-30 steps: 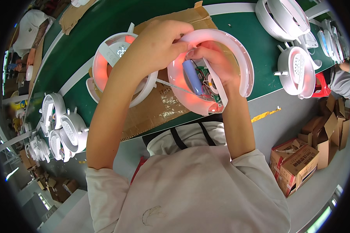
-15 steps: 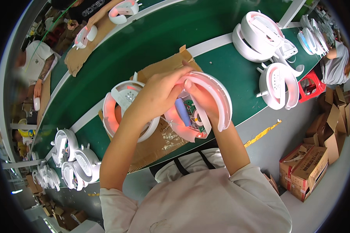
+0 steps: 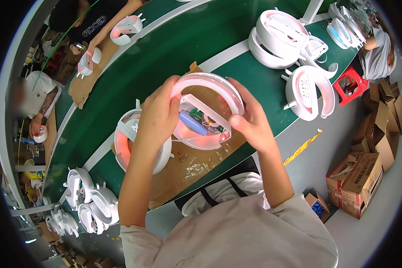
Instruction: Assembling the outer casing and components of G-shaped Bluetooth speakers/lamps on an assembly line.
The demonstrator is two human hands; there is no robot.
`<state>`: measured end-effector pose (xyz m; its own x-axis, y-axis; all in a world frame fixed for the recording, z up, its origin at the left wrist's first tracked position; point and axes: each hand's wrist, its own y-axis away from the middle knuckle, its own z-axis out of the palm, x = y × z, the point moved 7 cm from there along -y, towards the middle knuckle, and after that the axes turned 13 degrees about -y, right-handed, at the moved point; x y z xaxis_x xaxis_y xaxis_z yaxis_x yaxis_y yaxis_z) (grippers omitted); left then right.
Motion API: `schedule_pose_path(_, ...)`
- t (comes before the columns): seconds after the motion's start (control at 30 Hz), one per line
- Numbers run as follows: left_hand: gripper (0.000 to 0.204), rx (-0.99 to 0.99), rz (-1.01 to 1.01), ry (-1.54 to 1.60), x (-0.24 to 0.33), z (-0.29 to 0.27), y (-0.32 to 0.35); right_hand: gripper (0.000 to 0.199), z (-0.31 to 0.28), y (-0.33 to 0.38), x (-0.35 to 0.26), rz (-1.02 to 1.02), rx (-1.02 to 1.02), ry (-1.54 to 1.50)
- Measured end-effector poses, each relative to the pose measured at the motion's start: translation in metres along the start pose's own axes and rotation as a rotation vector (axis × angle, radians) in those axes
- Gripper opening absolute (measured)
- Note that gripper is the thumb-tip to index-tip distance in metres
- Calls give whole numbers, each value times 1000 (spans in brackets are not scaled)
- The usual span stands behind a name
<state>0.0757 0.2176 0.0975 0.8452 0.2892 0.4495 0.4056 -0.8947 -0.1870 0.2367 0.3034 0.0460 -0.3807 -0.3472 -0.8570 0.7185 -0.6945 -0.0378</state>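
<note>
**Open ring shell held in both hands, insides still exposed**

A person seen from above stands at a long green counter (image 3: pixel 174 49) and holds a white and pink ring-shaped shell (image 3: pixel 208 109) up over a sheet of cardboard (image 3: pixel 196 167) that lies on it. The left hand (image 3: pixel 158 117) wraps the shell's left side, fingers curled over the rim. The right hand (image 3: pixel 250 120) grips the right side, thumb on the outer edge and fingers pressed against the inner face. Both hands are closed around the shell.

The shell is open toward the camera. Inside its lower part sit a blue cylinder (image 3: pixel 193 123), likely a battery, and a small green board (image 3: pixel 198 114) with thin wires. No cover hides these parts, so the unit appears part-built: the insides are in place, and the closing seems still to be done.

Just left of the held shell, a second ring unit (image 3: pixel 125 147) lies on the counter, touching the cardboard, partly hidden by the left forearm. More white ring units (image 3: pixel 279 38) stand stacked at the far right of the counter, and another group (image 3: pixel 91 205) stands at the near left edge. Whether those are finished cannot be told. Cardboard boxes (image 3: pixel 359 176) sit on the floor to the right.
</note>
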Motion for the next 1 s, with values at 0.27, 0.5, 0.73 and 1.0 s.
schedule_pose_path(0.27,26,-3,-25,-398,11,7,-15,35,-14,-82,6,204,-44,866)
schedule_pose_path(0.5,22,-131,-106,-414,0,15,-22,41,-10,-92,7,211,29,1133)
schedule_pose_path(0.73,22,-218,-155,-141,-35,13,-22,72,-19,-62,15,282,-141,242)
schedule_pose_path(1.0,28,-322,-387,322,-46,0,-31,93,40,-3,32,99,-265,-247)
